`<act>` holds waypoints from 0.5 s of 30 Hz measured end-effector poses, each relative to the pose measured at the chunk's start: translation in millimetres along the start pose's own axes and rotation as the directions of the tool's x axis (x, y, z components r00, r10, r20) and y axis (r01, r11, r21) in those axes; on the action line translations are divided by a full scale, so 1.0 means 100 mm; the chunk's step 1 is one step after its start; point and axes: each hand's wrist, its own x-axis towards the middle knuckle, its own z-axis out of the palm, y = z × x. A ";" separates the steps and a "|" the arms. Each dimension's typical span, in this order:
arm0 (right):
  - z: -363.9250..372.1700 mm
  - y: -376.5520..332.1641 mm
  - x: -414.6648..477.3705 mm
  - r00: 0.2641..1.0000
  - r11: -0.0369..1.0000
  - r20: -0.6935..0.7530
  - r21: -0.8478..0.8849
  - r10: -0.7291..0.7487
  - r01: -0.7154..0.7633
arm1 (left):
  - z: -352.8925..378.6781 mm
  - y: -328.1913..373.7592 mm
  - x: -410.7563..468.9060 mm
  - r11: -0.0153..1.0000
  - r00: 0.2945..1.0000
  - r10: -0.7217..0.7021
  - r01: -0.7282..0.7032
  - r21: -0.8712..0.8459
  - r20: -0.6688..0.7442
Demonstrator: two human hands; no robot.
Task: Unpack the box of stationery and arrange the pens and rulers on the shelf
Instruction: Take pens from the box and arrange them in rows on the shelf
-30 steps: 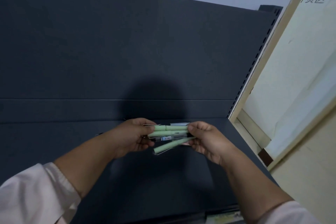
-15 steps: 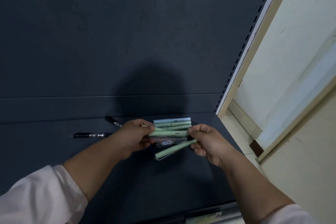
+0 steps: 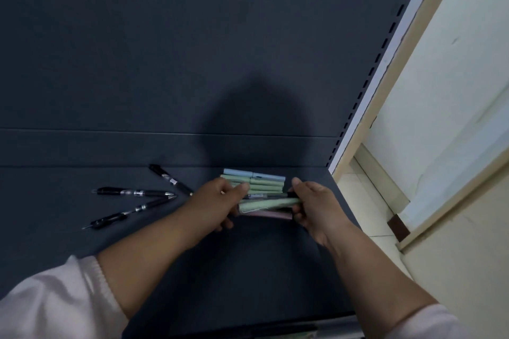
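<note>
Pens: a row of pastel pens [image 3: 265, 183] lies flat on the dark grey shelf [image 3: 170, 261], close against the foot of the back panel [image 3: 165, 58]; light blue one farthest back, green ones side by side in front of it, all pointing left to right and touching; just in front of the row sits a bundle of pens [image 3: 268, 204], made up of one slim dark pen, one green, one pink, stacked near-parallel; cannot tell whether the bundle rests on the shelf or is lifted off it. Left hand [image 3: 217, 202]: fingers curled under the bundle's left end, thumb over the top, gripping. Right hand [image 3: 316, 208]: thumb and fingers pinch the bundle's right end. Three black pens [image 3: 135, 192] lie loose on the shelf to the left, fanned, tips meeting near the left wrist, well apart from the pastel row. Surroundings: slotted upright [image 3: 369, 80] at the shelf's right edge; cream wall panel [image 3: 454, 96] beyond it, writing at top cut off; head shadow [image 3: 256, 124] on the back panel; pale sleeves [image 3: 55, 303] at both forearms.
</note>
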 end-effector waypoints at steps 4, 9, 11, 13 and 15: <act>0.04 -0.02 0.02 0.998 0.999 0.057 -0.031 -0.024 0.026 | 0.00 0.02 -0.03 0.980 0.996 -0.087 0.090 -0.179 0.027; -0.04 -0.09 0.10 0.979 0.988 -0.149 -0.086 -0.138 0.126 | -0.04 -0.02 0.02 0.995 0.997 -0.062 0.059 -0.079 -0.043; -0.14 -0.11 0.13 0.961 0.991 -0.242 -0.037 -0.137 0.132 | -0.04 -0.10 0.05 1.000 0.999 -0.015 0.016 0.017 -0.046; -0.21 -0.12 0.15 0.960 0.991 -0.263 0.066 -0.099 0.120 | -0.04 -0.19 0.07 0.986 0.997 0.062 -0.053 0.157 -0.051; -0.22 -0.11 0.15 0.966 0.988 -0.250 0.121 -0.067 0.100 | -0.05 -0.28 0.09 0.907 0.984 0.167 -0.130 0.401 -0.058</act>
